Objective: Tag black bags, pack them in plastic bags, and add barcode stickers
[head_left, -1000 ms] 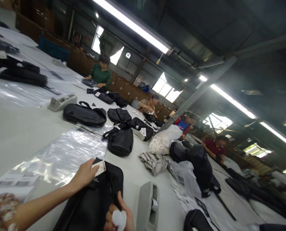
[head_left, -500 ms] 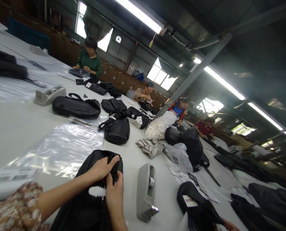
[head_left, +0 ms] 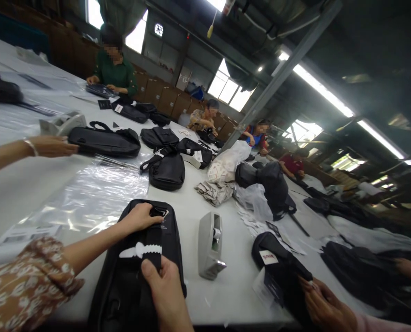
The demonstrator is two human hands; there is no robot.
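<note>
A black bag (head_left: 122, 286) lies on the white table in front of me, with a white wavy-edged strip (head_left: 141, 250) across its middle. My left hand (head_left: 141, 217) grips the bag's upper part, beside a dark tag (head_left: 164, 216) with a white mark. Lower down, my right hand (head_left: 164, 279) pinches a black strap (head_left: 154, 265) just below the white strip. To the right of the bag stands a grey tape dispenser (head_left: 210, 246), touched by neither hand.
Clear plastic bags (head_left: 88, 198) lie beyond my left arm. Another person's hand (head_left: 53, 146) reaches in from the left near a black bag (head_left: 105, 142). At the lower right, a person's hands (head_left: 326, 304) hold a tagged black bag (head_left: 278, 272).
My hands have moved apart on the bag, exposing the tag and more of the white strip. Another person's hand has come in at the left, and the hands at lower right show more.
</note>
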